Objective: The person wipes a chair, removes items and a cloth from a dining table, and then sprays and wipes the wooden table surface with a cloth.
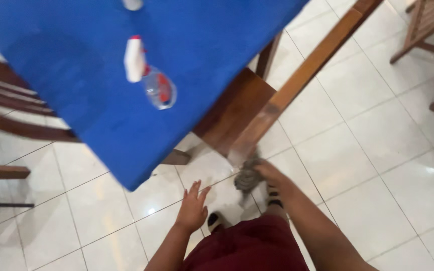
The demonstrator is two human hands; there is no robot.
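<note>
From the head camera, low in the centre of the frame, the right hand [267,173] is closed on a crumpled grey cloth [248,176], pressing it against the lower end of a long brown wooden chair rail [297,83] that runs diagonally up to the upper right. The left hand [193,208] hovers just left of it, fingers spread wide and holding nothing, above the pale tiled floor [377,150]. A table with a bright blue cover [76,75] fills the upper left; on it stands a clear plastic spray bottle with a white and red trigger head [149,75].
</note>
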